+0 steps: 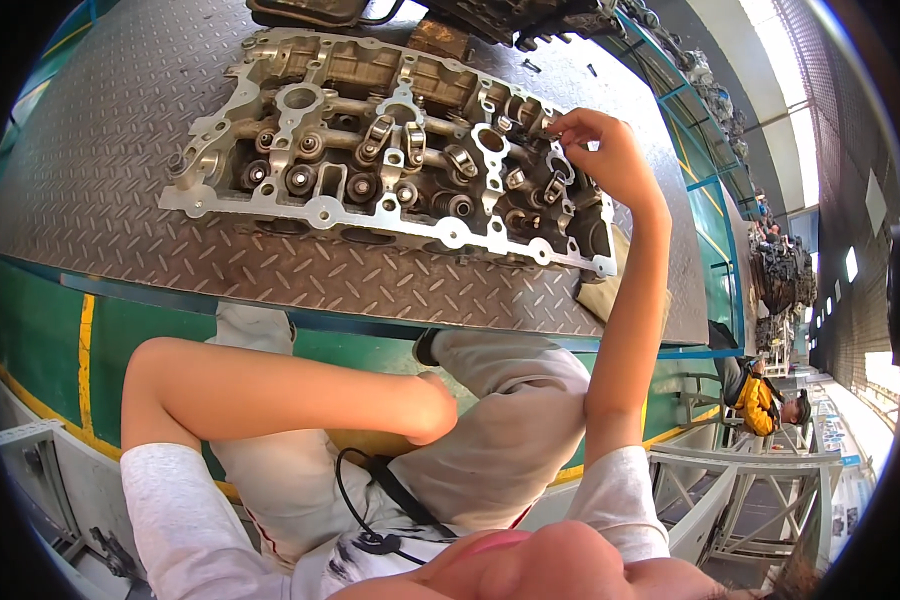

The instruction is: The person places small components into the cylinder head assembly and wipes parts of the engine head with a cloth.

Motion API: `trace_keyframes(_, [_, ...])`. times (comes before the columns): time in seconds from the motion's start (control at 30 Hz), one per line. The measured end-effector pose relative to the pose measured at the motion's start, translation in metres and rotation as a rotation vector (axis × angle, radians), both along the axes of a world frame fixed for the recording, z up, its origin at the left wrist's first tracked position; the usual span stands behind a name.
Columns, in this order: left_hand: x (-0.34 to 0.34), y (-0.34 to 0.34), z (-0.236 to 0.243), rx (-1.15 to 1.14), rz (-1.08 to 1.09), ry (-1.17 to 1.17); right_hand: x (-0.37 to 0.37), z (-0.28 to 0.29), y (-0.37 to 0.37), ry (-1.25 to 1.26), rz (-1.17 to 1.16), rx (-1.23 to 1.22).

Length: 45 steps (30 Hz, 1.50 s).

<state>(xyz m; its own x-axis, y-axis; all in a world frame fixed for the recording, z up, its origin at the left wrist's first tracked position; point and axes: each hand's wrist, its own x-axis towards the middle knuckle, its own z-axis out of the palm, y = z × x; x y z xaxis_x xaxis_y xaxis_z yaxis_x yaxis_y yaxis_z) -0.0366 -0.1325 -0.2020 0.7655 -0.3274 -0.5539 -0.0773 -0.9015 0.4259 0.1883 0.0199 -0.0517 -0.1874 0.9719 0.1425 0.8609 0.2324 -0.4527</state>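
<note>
left hand [435, 410] nearest, low over the lap on the near side of the cylinder head [325, 212], well apart from it; fingers tucked out of sight, so can't tell if it holds anything. next, tan cloth [598, 297] at the head's near right corner, on the patterned steel tabletop [100, 190]. cylinder head lies on that tabletop, open side up, rocker arms [375, 138] and valve springs [458, 206] showing. looks like cast metal: probably heavy, stiff, maybe slick with oil; best lifted with 2 hands under the outer rim at its 2 ends, not by the rockers. the loose-looking rockers seem small, light, hard, likely slippery; pinch them by the sides. right hand [610, 150] at the head's far right end, fingertips in a narrow pinch right by it; can't tell if a small part is between them. beyond the head, 2 small dark bolts [532, 66] and a dark engine part [530, 20]. farthest, well right of the head, a co-worker in a yellow jacket [758, 402].
</note>
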Motion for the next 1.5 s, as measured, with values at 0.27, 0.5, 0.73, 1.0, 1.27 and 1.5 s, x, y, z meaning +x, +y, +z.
trace_keyframes(0.27, [-0.001,0.005,0.019,0.002,0.030,0.028,0.000,-0.002,-0.003,-0.071,-0.007,0.098])
trace_keyframes(0.5, [-0.002,0.009,0.039,0.003,0.052,0.056,-0.009,-0.004,-0.005,-0.038,-0.040,0.263])
trace_keyframes(0.73, [-0.001,0.008,0.032,0.000,0.089,0.082,-0.003,-0.010,0.003,-0.122,-0.043,0.036])
trace_keyframes(1.0, [0.037,-0.007,0.005,0.091,-0.216,0.105,0.045,-0.020,0.010,-0.145,0.063,0.077])
trace_keyframes(1.27, [0.018,-0.001,-0.040,0.029,-0.140,0.241,0.026,-0.053,0.051,-0.126,0.229,0.051])
trace_keyframes(1.5, [0.017,0.000,-0.020,-0.026,-0.109,0.289,0.052,-0.044,0.052,-0.138,0.060,0.079])
